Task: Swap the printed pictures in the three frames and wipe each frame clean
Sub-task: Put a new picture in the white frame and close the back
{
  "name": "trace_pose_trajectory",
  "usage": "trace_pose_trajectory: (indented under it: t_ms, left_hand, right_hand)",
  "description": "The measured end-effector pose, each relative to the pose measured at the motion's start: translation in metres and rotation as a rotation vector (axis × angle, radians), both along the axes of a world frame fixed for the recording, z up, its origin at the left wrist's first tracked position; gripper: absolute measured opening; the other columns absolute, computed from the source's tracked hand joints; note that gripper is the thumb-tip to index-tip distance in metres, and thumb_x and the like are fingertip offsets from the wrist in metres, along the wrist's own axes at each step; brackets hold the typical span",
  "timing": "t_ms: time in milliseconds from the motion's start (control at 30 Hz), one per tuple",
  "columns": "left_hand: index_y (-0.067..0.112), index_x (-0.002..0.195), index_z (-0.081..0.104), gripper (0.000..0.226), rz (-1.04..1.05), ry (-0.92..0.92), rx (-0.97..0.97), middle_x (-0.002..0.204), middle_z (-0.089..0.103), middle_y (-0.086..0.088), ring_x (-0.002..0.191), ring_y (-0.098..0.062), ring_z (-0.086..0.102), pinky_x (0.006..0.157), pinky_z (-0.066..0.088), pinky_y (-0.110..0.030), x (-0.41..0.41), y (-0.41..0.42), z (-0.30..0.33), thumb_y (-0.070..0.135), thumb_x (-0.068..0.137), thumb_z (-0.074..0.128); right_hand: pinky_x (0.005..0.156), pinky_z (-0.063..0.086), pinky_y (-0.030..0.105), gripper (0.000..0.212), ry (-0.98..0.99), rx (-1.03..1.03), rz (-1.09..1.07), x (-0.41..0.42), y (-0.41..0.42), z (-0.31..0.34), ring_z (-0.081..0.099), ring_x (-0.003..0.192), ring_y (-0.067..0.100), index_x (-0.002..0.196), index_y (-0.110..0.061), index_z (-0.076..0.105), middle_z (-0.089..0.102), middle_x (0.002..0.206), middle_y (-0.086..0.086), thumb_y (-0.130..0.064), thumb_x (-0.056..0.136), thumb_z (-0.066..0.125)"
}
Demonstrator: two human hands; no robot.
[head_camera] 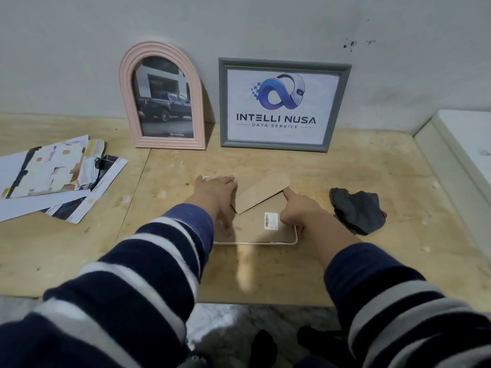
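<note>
Lying face down on the counter (265, 274), a white frame (281, 241) is held between both hands. The left hand (218, 200) is laid flat along its left edge, fingers (228, 181) straight. The right hand (297, 211) is curled, its index finger pressed against the raised cardboard stand (263, 195). Both arms are stretched forward. A grey cloth (357, 211) lies near the right hand.

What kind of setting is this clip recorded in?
Probably a makeshift indoor work corner, not a proper workshop: a bare plywood tabletop against a scuffed grey wall, with marble-patterned floor below the edge.
</note>
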State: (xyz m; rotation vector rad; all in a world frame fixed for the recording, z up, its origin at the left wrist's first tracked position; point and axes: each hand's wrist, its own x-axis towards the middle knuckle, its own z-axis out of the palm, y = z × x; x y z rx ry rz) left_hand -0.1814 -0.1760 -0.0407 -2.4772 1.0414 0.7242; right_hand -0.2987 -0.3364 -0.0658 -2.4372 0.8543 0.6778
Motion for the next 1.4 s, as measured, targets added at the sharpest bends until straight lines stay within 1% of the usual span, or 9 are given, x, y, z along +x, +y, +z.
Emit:
trace_pose_trajectory:
  t_ms: [233, 333, 433, 633, 767, 900, 1033, 1167, 1400]
  left_hand:
    - [0.018, 0.146, 0.023, 0.124, 0.015, 0.031, -0.068, 0.147, 0.032, 0.001, 0.133, -0.027, 0.034, 0.109, 0.026, -0.052, 0.002, -0.010, 0.005, 0.064, 0.049, 0.083]
    - [0.025, 0.149, 0.014, 0.128, 0.058, 0.086, -0.100, 0.143, 0.029, -0.003, 0.131, -0.033, 0.028, 0.107, 0.027, -0.052, 0.003, -0.019, 0.005, 0.069, 0.048, 0.081]
    - [0.028, 0.142, 0.026, 0.119, 0.076, 0.069, -0.121, 0.134, 0.031, -0.002, 0.126, -0.034, 0.027, 0.102, 0.033, -0.054, 0.002, -0.026, -0.001, 0.069, 0.044, 0.081]
    - [0.029, 0.139, 0.031, 0.110, 0.103, 0.067, -0.142, 0.127, 0.033, 0.003, 0.123, -0.032, 0.029, 0.099, 0.038, -0.053, -0.002, -0.026, -0.005, 0.063, 0.048, 0.084]
    - [0.028, 0.143, 0.027, 0.112, 0.098, 0.075, -0.143, 0.132, 0.032, 0.002, 0.127, -0.033, 0.027, 0.100, 0.039, -0.051, -0.004, -0.026, -0.006, 0.060, 0.053, 0.084]
    - [0.026, 0.149, 0.019, 0.116, 0.078, 0.048, -0.127, 0.140, 0.030, 0.001, 0.130, -0.034, 0.025, 0.104, 0.038, -0.048, -0.008, -0.025, -0.007, 0.061, 0.058, 0.081]
    - [0.025, 0.148, 0.024, 0.108, 0.052, 0.018, -0.126, 0.142, 0.031, 0.000, 0.129, -0.034, 0.029, 0.105, 0.036, -0.045, -0.010, -0.023, -0.007, 0.063, 0.061, 0.078]
    - [0.028, 0.148, 0.023, 0.108, 0.064, 0.025, -0.117, 0.144, 0.030, -0.001, 0.130, -0.034, 0.029, 0.105, 0.037, -0.047, -0.010, -0.022, -0.007, 0.062, 0.062, 0.078]
    - [0.023, 0.151, 0.018, 0.112, 0.055, 0.036, -0.072, 0.142, 0.028, -0.005, 0.127, -0.036, 0.033, 0.102, 0.040, -0.048, -0.009, -0.032, -0.006, 0.057, 0.064, 0.079]
  right_hand:
    - [0.060, 0.055, 0.032, 0.082, -0.012, 0.096, -0.072, 0.001, -0.003, 0.002, 0.060, 0.086, 0.027, 0.153, -0.031, 0.006, 0.048, 0.132, 0.018, -0.008, 0.084, 0.046]
    - [0.067, 0.058, 0.036, 0.083, -0.006, 0.103, -0.069, 0.004, -0.005, 0.002, 0.061, 0.085, 0.029, 0.152, -0.032, 0.000, 0.053, 0.120, 0.017, -0.011, 0.085, 0.044]
    - [0.058, 0.057, 0.036, 0.076, 0.004, 0.159, -0.099, 0.008, -0.008, 0.007, 0.063, 0.078, 0.032, 0.152, -0.032, 0.002, 0.053, 0.113, 0.019, -0.010, 0.088, 0.035]
    - [0.057, 0.043, 0.030, 0.069, 0.029, 0.162, -0.047, 0.014, -0.009, 0.014, 0.048, 0.071, 0.025, 0.154, -0.022, 0.003, 0.044, 0.138, 0.027, -0.002, 0.092, 0.025]
    - [0.051, 0.046, 0.032, 0.067, 0.015, 0.174, -0.081, 0.010, -0.008, 0.011, 0.059, 0.085, 0.034, 0.153, -0.026, 0.005, 0.044, 0.137, 0.028, -0.002, 0.092, 0.022]
    - [0.069, 0.045, 0.035, 0.069, -0.002, 0.169, -0.086, 0.009, -0.007, 0.009, 0.056, 0.108, 0.035, 0.153, -0.028, 0.006, 0.038, 0.144, 0.025, -0.001, 0.092, 0.022]
    - [0.059, 0.044, 0.032, 0.070, -0.008, 0.150, -0.083, 0.006, -0.005, 0.006, 0.056, 0.107, 0.035, 0.153, -0.031, 0.008, 0.035, 0.147, 0.022, -0.001, 0.091, 0.021]
    - [0.084, 0.048, 0.040, 0.070, -0.005, 0.119, -0.070, 0.006, -0.003, 0.006, 0.051, 0.120, 0.038, 0.153, -0.031, 0.008, 0.035, 0.147, 0.021, -0.002, 0.091, 0.024]
    - [0.085, 0.048, 0.039, 0.067, 0.021, 0.040, -0.030, 0.006, -0.001, 0.001, 0.054, 0.116, 0.037, 0.153, -0.027, 0.010, 0.036, 0.145, 0.020, -0.006, 0.092, 0.028]
